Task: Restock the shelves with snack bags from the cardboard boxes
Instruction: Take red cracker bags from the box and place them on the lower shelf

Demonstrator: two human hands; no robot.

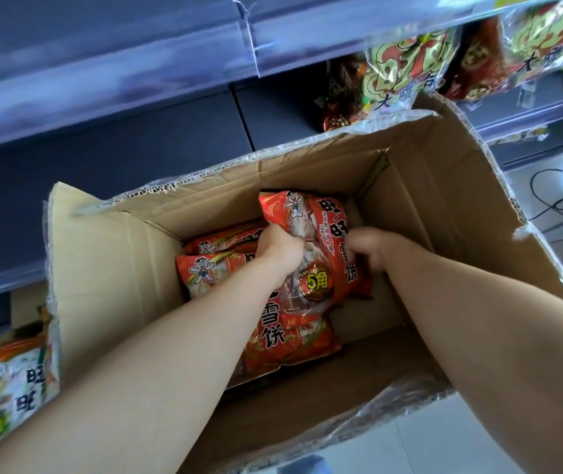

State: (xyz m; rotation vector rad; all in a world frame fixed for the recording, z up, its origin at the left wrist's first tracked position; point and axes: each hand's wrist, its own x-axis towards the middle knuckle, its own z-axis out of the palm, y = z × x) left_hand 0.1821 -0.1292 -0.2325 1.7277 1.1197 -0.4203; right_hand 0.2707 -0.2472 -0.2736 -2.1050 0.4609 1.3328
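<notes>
An open cardboard box (112,268) stands on the floor below dark shelves (109,80). Inside lie several red snack bags; one red snack bag (328,227) is tilted up above the others. My left hand (280,246) grips its left side with curled fingers. My right hand (369,248) grips its right edge. Beneath my left forearm rest two more red bags, one (208,271) on the left and another (293,340) nearer me.
Gold and red snack bags (399,73) fill the shelf at upper right. A white and orange snack bag (16,381) lies outside the box at lower left. Black cables (560,200) trail on the floor at right. The left shelves hold nothing.
</notes>
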